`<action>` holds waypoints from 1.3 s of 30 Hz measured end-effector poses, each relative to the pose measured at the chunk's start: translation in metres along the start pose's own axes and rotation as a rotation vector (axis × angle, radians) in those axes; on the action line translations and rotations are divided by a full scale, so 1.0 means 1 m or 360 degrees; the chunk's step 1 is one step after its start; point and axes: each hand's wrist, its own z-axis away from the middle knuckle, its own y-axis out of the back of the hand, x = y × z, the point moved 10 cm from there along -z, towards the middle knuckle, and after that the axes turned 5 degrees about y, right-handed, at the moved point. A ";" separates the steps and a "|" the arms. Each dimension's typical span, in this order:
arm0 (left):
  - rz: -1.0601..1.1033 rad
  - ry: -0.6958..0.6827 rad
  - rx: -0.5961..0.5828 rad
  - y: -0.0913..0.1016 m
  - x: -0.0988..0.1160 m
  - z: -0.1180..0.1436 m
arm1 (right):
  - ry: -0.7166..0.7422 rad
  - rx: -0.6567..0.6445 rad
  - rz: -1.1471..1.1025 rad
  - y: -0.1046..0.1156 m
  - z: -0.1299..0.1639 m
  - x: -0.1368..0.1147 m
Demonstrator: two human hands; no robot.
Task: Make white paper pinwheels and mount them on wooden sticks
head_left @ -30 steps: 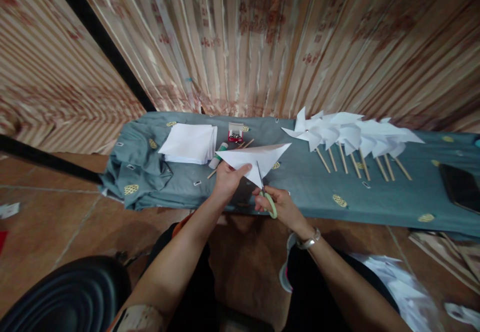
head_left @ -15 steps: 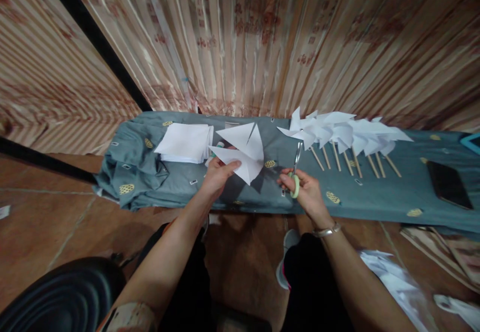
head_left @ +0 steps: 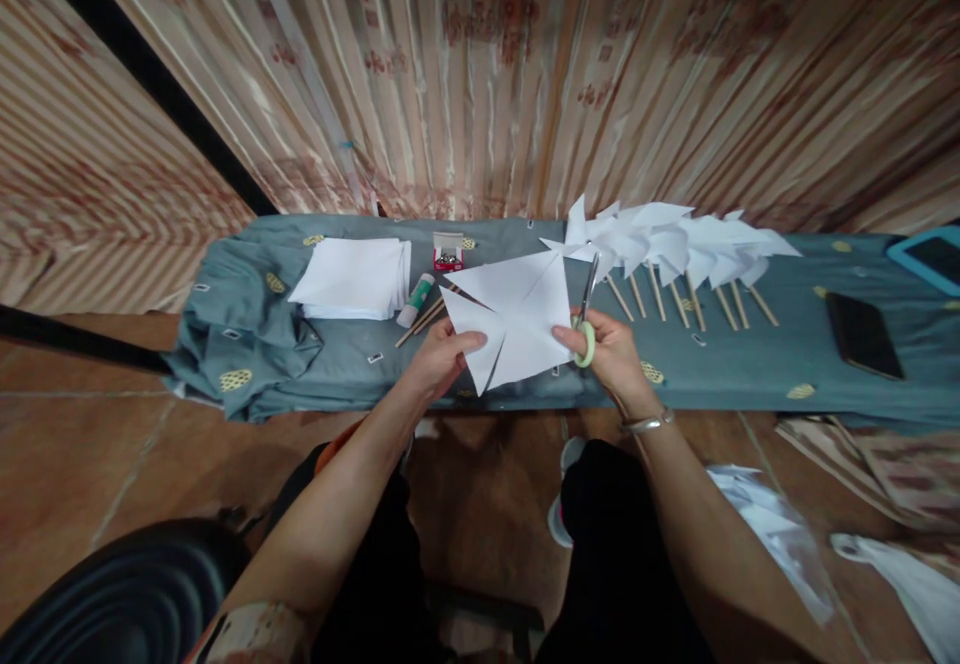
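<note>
Nearest to the person, the left hand (head_left: 441,359) pinches the left edge of the cut paper square (head_left: 514,319), fingers closed on it. The right hand (head_left: 611,349) grips the green-handled scissors (head_left: 586,319) & also touches the paper's right edge; blades point up. The paper is held just above the front edge of the blue-grey cloth (head_left: 750,364). Behind the paper, to the left: glue stick (head_left: 415,301), wooden sticks (head_left: 424,319), paper stack (head_left: 352,277), red pin box (head_left: 448,252). Behind, to the right: white pinwheels (head_left: 667,244). Far right of the paper: black phone (head_left: 862,334).
</note>
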 end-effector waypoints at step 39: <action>-0.0580 -0.0798 0.0735 0.046 0.059 0.015 | -0.0136 -0.0534 0.0317 -0.075 0.051 -0.006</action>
